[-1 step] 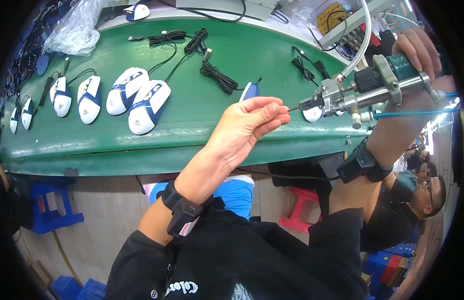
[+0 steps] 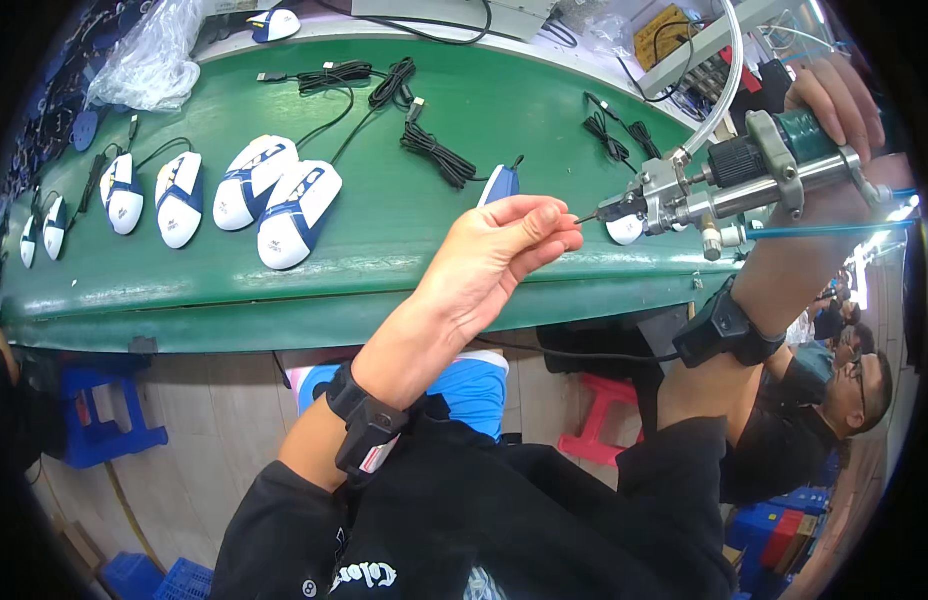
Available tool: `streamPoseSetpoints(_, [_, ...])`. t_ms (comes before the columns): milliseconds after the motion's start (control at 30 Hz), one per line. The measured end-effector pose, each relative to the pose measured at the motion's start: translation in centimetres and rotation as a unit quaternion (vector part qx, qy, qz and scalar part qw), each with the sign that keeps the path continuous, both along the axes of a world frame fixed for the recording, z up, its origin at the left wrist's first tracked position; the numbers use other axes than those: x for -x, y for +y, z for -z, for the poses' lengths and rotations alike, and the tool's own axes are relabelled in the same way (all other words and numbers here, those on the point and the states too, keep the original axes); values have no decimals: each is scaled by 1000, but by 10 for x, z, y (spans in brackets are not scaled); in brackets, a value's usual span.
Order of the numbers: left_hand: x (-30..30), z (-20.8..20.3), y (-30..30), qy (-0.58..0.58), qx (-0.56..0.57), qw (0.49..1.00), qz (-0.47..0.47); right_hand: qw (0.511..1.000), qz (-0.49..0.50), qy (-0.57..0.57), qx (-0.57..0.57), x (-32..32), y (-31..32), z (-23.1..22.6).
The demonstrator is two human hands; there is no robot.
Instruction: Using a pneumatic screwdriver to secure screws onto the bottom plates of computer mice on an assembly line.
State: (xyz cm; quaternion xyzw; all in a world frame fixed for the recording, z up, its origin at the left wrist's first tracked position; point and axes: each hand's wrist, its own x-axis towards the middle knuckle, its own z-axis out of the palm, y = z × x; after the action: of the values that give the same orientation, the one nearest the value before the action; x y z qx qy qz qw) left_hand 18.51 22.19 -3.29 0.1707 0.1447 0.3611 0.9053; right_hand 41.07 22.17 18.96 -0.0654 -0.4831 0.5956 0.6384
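Note:
My left hand point(image 2: 519, 230) is closed in a pinch, with its fingertips at the thin tip of a hose-fed metal tool point(image 2: 719, 205). Whatever lies between those fingers is hidden. High at the right, my right hand point(image 2: 834, 105) wraps round the tool's dark green body, holding it sideways over the bench. The tool has a black ribbed knob, a clear hose and a blue air tube. Behind my left hand a blue-and-white computer mouse point(image 2: 501, 184) shows in part. Another white mouse point(image 2: 625, 229) is mostly covered by the tool.
Several white-and-blue mice, two overlapping point(image 2: 299, 215), rest on the green bench point(image 2: 404, 262). Bundled black cables point(image 2: 439, 155) lie behind them. Clear plastic bags point(image 2: 149, 75) sit at the far left. A person point(image 2: 834, 390) is at the right; blue point(image 2: 104, 415) and pink point(image 2: 604, 420) stools stand below.
My left hand has shifted very slightly to the right at the tool's tip. Otherwise both arms and the mice look the same.

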Motion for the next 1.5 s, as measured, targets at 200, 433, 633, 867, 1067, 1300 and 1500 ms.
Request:
streamPoseSetpoints(200, [-9,10,-3,-48,1,997,53,999,20,27,13,35,-16,11])
streamPoseSetpoints(433, [-13,0,-9,-41,25,998,46,999,36,-20,-9,34,-18,13])
streamPoseSetpoints(633, [-15,-4,-12,-15,52,998,32,993,67,-91,-13,28,-24,9])
streamPoseSetpoints(867, [-20,0,-20,14,91,996,5,989,50,-140,-13,23,-29,20])
streamPoseSetpoints(1067, [-27,-5,-21,-20,121,990,-66,984,99,-149,-19,21,-29,16])
streamPoseSetpoints(1300, [-32,-11,-32,-113,123,985,-39,974,153,-166,-34,4,-30,10])
streamPoseSetpoints(1500, [-42,-11,-37,-167,134,976,-47,975,141,-164,-53,4,-27,14])
